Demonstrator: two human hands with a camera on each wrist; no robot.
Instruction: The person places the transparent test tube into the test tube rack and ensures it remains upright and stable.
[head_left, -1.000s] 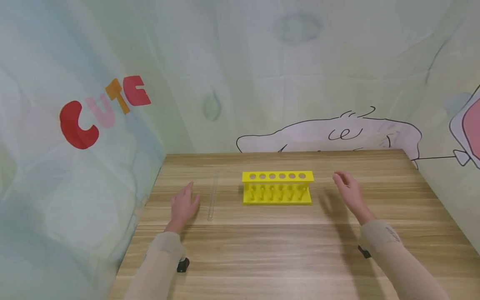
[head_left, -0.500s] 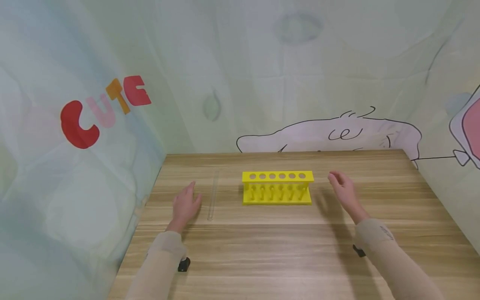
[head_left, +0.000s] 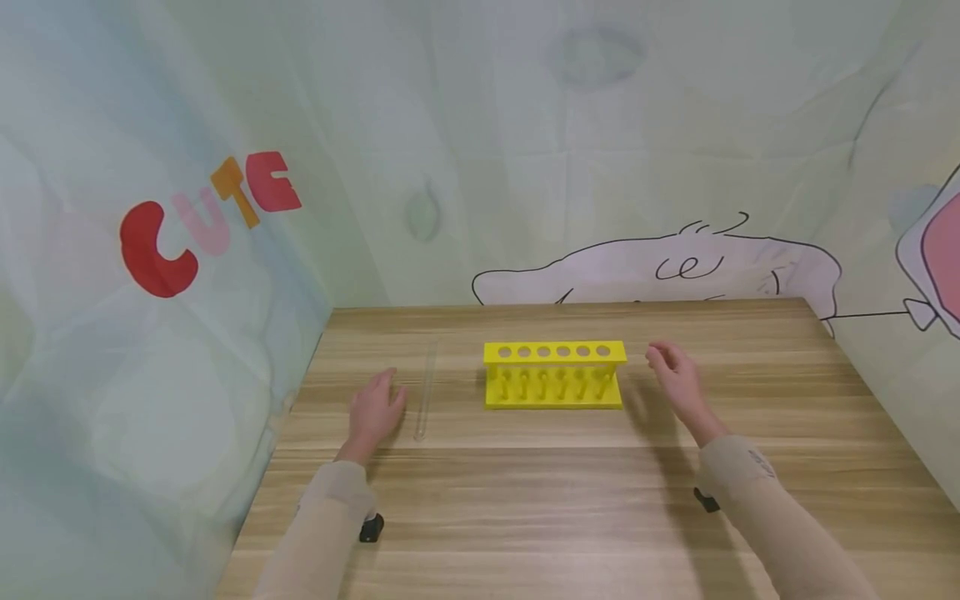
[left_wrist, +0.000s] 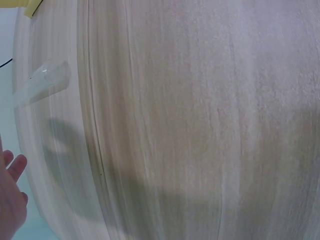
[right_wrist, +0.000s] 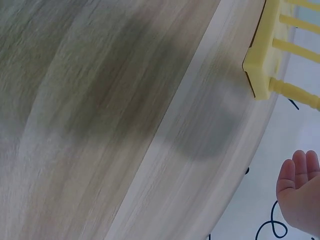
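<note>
A clear glass test tube [head_left: 426, 392] lies lengthwise on the table, its closed end toward me; the left wrist view shows the tube [left_wrist: 47, 82] too. Just left of it hovers my left hand [head_left: 373, 414], fingers relaxed and holding nothing. A yellow test tube rack [head_left: 553, 398], with a row of several holes over several pegs, stands mid-table. To the right of the rack is my right hand [head_left: 678, 382], its fingers loosely bent and nothing in them. In the right wrist view that hand [right_wrist: 300, 195] appears beside the end of the rack [right_wrist: 260, 65].
The wood-grain table [head_left: 525, 517] ends at a far edge against a printed cloth backdrop [head_left: 450, 167]. Long sleeves cover both forearms, and a dark wrist camera [head_left: 371, 527] sits under the left cuff, another camera [head_left: 707, 500] under the right.
My right hand has moved left, closer to the rack. My left hand has drifted slightly right toward the test tube. Tube and rack stay where they were.
</note>
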